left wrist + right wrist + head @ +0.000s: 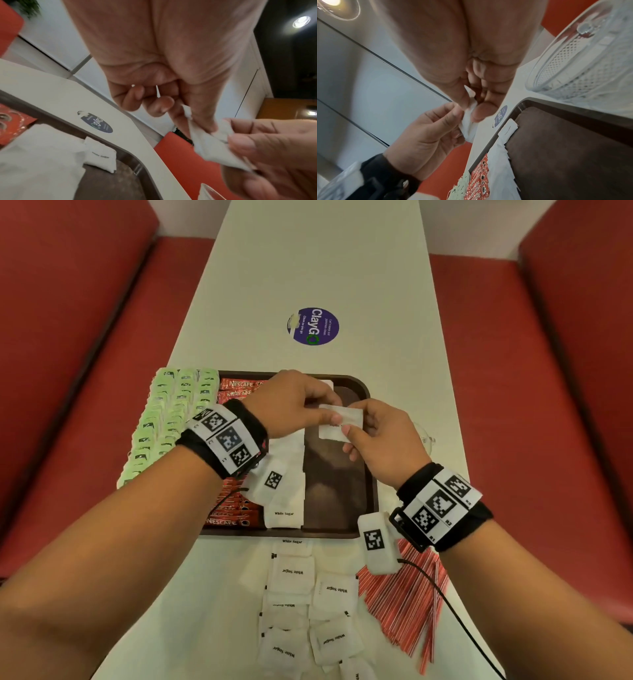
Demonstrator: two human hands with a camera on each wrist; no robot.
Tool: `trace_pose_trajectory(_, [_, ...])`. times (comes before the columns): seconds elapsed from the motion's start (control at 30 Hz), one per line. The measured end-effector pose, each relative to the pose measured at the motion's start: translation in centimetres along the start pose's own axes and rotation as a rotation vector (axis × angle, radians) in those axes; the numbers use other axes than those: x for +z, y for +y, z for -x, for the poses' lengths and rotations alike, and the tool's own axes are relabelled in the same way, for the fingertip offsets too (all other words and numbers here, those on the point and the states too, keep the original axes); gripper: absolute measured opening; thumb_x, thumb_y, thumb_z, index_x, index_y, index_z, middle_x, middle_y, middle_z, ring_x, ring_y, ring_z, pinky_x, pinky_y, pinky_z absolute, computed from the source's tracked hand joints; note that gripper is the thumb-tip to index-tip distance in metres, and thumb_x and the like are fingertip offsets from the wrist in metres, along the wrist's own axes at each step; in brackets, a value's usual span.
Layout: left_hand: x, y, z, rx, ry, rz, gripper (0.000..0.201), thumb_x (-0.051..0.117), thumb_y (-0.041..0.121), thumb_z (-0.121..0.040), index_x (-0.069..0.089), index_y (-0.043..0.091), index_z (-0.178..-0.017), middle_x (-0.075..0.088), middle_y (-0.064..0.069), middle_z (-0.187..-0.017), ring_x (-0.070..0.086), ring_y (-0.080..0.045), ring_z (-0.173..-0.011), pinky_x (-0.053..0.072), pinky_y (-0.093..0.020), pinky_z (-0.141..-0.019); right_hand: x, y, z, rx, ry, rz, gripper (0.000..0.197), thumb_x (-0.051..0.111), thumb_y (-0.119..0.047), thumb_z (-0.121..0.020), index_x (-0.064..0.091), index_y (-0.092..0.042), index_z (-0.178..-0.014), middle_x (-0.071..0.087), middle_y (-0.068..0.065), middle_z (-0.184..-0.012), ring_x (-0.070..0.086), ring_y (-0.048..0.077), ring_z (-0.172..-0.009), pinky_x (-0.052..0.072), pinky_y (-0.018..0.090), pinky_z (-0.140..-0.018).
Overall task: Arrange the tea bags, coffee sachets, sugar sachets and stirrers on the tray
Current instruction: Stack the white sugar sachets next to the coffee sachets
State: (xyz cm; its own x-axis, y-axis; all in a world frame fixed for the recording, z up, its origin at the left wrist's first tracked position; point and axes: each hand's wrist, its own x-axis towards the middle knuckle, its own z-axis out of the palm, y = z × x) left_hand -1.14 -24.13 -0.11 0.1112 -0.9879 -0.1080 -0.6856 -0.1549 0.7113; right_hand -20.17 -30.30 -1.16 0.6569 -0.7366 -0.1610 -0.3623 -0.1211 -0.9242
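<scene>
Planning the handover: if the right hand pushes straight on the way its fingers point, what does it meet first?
The left hand, most likely: both pinch the same sugar sachet above the tray, fingertips nearly meeting. Depth unclear.

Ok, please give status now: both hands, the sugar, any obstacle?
Left hand and right hand pinch one white paper sugar sachet over brown plastic tray. Right strip of tray bare. No obstacle seen.
</scene>
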Motion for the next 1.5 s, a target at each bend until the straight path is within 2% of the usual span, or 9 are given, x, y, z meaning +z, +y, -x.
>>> trace_pose_trajectory(0.1, [-0.6,-1.5,-1.2,-0.069,0.182,-0.018,0.020,0.075,0.034,-0.087,0.075,0.021,-0.102,0.071,0.012,-0.089,0.063,-0.004,-0.082,0.050,-0.021,-0.081,0.1,0.4,0.4,0.021,-0.016,-0.018,0.029,0.066,-0.011,-0.094,0.055,-0.021,-0.119,0.070,0.000,-0.097,0.071,0.028,-0.073,0.061,0.040,-0.067])
trace_pose_trajectory(0.2, [-1.3,-3.9,-4.0,-0.189,0.280,-0.161,0.020,0.071,0.035,-0.090,0.075,0.019,-0.101,0.070,0.006,-0.092,0.062,-0.013,-0.088,0.046,-0.027,-0.079,-0.2,1.3,1.4,0.022,-0.085,0.072,0.033,0.070,-0.017,-0.090,0.056,-0.023,-0.119,0.070,-0.004,-0.098,0.070,0.026,-0.078,0.061,0.043,-0.075])
trace_pose_trajectory(0.37, [0.0,-6.0,-8.1,-0.305,0.102,-0.345,0.023,0.072,0.038,-0.089,0.075,0.021,-0.104,0.070,0.001,-0.102,0.057,-0.014,-0.092,0.043,-0.027,-0.078,-0.7,2.3,3.7,-0.037,-0.238,0.251,0.022,0.076,-0.024,-0.086,0.065,-0.023,-0.105,0.071,-0.009,-0.092,0.063,0.002,-0.070,0.051,0.014,-0.069])
trace_pose_trajectory(0.53, [1.1,-6.3,-9.9,-0.367,0.028,-0.461,0.028,0.075,0.037,-0.086,0.075,0.021,-0.109,0.071,0.000,-0.110,0.063,-0.022,-0.104,0.052,-0.034,-0.090,-0.5,2.9,5.5,-0.037,-0.364,0.368,0.024,0.079,-0.029,-0.084,0.065,-0.027,-0.103,0.069,-0.012,-0.091,0.060,0.001,-0.066,0.049,0.014,-0.063])
trace_pose_trajectory(0.73, [1.4,-6.2,-9.8,-0.381,0.066,-0.501,0.037,0.077,0.038,-0.083,0.066,0.022,-0.115,0.065,-0.003,-0.118,0.059,-0.024,-0.109,0.047,-0.034,-0.087,-0.2,3.3,7.0,-0.049,-0.529,0.562,0.035,0.078,-0.040,-0.083,0.064,-0.028,-0.113,0.068,-0.014,-0.098,0.056,-0.010,-0.068,0.039,0.008,-0.062])
trace_pose_trajectory(0.93, [1.0,-2.6,-5.5,-0.243,0.235,-0.356,0.032,0.070,0.045,-0.086,0.063,0.025,-0.110,0.059,0.004,-0.102,0.058,-0.019,-0.097,0.048,-0.035,-0.086,0.4,3.2,8.4,-0.020,-0.645,0.790,0.045,0.077,-0.047,-0.082,0.062,-0.025,-0.118,0.067,-0.011,-0.106,0.061,0.009,-0.093,0.052,0.026,-0.083])
trace_pose_trajectory(1.13, [3.5,2.4,4.8,-0.040,0.004,-0.374,0.017,0.065,0.043,-0.091,0.067,0.031,-0.103,0.060,0.011,-0.097,0.056,-0.012,-0.094,0.046,-0.034,-0.086,2.3,3.8,10.3,-0.029,-0.699,0.949,0.050,0.075,-0.050,-0.082,0.060,-0.020,-0.120,0.066,-0.003,-0.109,0.060,0.019,-0.098,0.052,0.033,-0.083])
trace_pose_trajectory(1.3, [6.7,2.6,11.6,-0.074,-0.240,-0.469,0.016,0.066,0.039,-0.090,0.070,0.031,-0.104,0.067,0.013,-0.103,0.060,-0.010,-0.097,0.050,-0.034,-0.088,3.5,4.6,11.9,-0.048,-0.670,1.021,0.053,0.078,-0.047,-0.079,0.060,-0.016,-0.118,0.063,0.002,-0.109,0.060,0.024,-0.097,0.054,0.037,-0.082])
trace_pose_trajectory(1.5, [9.3,1.4,15.5,-0.160,-0.382,-0.604,0.038,0.069,0.045,-0.086,0.063,0.029,-0.120,0.066,0.008,-0.118,0.060,-0.017,-0.105,0.050,-0.032,-0.088,4.6,4.8,12.4,-0.023,-0.658,1.020,0.052,0.082,-0.036,-0.079,0.059,-0.017,-0.121,0.066,0.004,-0.109,0.062,0.026,-0.098,0.054,0.038,-0.084])
